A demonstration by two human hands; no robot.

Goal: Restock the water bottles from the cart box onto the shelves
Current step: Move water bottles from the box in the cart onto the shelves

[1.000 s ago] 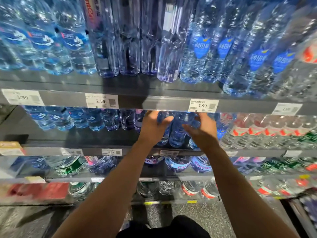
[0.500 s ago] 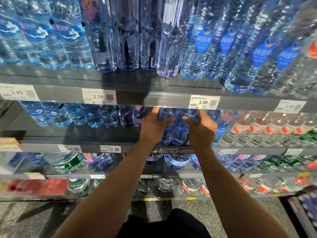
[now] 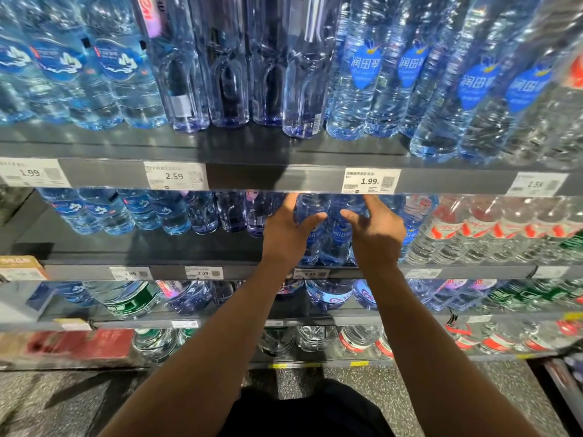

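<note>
Both hands reach under the edge of the upper shelf (image 3: 284, 181), a dark flat metal board with paper price tags (image 3: 371, 181) clipped along its front. The left hand (image 3: 285, 234) lies against the side of a blue-labelled water bottle (image 3: 310, 238), thumb stretched across its front and fingers going up behind it out of sight. The right hand (image 3: 375, 234) does the same on the neighbouring bottle (image 3: 336, 244), thumb pointing inward, fingers hidden by the shelf edge. Each seems to grasp its bottle, though the fingers are too hidden to be sure of the hold. The two bottles are clear, ribbed plastic with a bluish tint, standing upright and touching one another on the second shelf (image 3: 157, 257), right between the two palms. Similar ribbed bottles (image 3: 362, 89) with blue labels fill the upper shelf, beside smoother, straight-sided violet-tinted ones (image 3: 227, 89). Red-labelled bottles (image 3: 457, 234) stand just to the right of the hands. The floor (image 3: 362, 386) below is speckled grey.
</note>
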